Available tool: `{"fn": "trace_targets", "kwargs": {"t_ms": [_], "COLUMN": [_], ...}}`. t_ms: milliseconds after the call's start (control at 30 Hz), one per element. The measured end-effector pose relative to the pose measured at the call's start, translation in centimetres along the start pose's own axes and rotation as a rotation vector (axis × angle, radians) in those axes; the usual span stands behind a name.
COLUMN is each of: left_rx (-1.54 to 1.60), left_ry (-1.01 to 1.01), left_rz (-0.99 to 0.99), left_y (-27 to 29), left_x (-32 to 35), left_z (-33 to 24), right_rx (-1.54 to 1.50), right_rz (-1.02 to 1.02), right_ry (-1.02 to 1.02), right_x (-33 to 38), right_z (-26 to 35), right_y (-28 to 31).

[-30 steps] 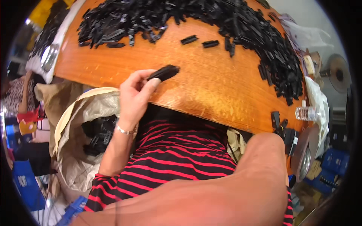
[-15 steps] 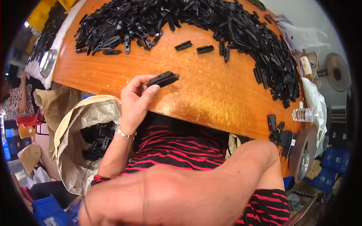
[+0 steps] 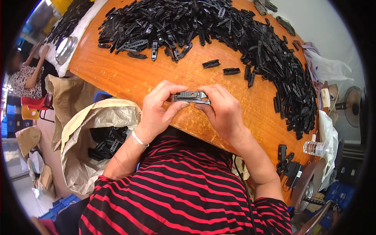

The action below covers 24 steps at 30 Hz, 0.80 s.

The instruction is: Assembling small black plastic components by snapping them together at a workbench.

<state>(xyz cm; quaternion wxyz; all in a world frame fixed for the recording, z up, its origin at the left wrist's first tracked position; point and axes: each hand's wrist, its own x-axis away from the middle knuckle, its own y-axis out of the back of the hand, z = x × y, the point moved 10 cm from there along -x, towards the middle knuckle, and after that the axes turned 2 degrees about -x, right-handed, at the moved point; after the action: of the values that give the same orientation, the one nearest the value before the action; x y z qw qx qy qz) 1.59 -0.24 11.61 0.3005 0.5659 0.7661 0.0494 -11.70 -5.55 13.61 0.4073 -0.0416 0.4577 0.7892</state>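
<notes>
Close to the table's near edge, my two hands hold one long, narrow black plastic part point(image 3: 191, 96) level between them. The thumb and fingers of my left hand point(image 3: 157, 109) pinch its left end. Its right end is gripped by my right hand point(image 3: 224, 110), thumb below and index finger above. A slotted face and a small round hole show on the part; the fingertips cover its ends. Just beyond my hands lie two loose black parts, a left one point(image 3: 211, 64) and a right one point(image 3: 232, 71).
A big heap of black plastic parts point(image 3: 172, 27) curves along the wooden table's point(image 3: 113, 74) far and right sides. An open sack point(image 3: 72, 137) with black parts inside stands left. A plastic bottle point(image 3: 313, 148) and a black adapter point(image 3: 293, 170) lie right. Another person point(image 3: 27, 76) sits far left.
My right arm, which crossed low in front of my body, has come up to the table. Its hand now grips the part together with my left hand, which has moved slightly right.
</notes>
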Motion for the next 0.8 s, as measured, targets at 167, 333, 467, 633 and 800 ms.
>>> {"fn": "trace_targets", "kwargs": {"t_ms": [167, 333, 467, 633, 800], "left_rx": [-0.003, -0.096, -0.152, -0.038, -0.215], "left_ry": [0.046, -0.008, -0.052, 0.041, -0.062], "left_rz": [0.03, 0.056, 0.07, 0.018, 0.044], "left_y": [0.3, 0.2, -0.1, -0.3, 1.1], "left_x": [0.4, 1.0, 0.9, 1.6, 2.4], "left_z": [0.8, 1.2, 0.6, 1.0, 0.2], "right_rx": [-0.046, -0.111, -0.147, -0.131, -0.244], "right_rz": [0.005, 0.032, 0.056, 0.031, 0.098], "right_ry": [0.072, -0.028, -0.117, 0.047, -0.06], "right_x": [-0.2, 0.5, 0.9, 1.3, 1.9], "right_z": [0.0, -0.5, -1.2, -0.1, 0.2], "right_y": [-1.0, -1.9, -2.3, -2.1, -3.1]}}
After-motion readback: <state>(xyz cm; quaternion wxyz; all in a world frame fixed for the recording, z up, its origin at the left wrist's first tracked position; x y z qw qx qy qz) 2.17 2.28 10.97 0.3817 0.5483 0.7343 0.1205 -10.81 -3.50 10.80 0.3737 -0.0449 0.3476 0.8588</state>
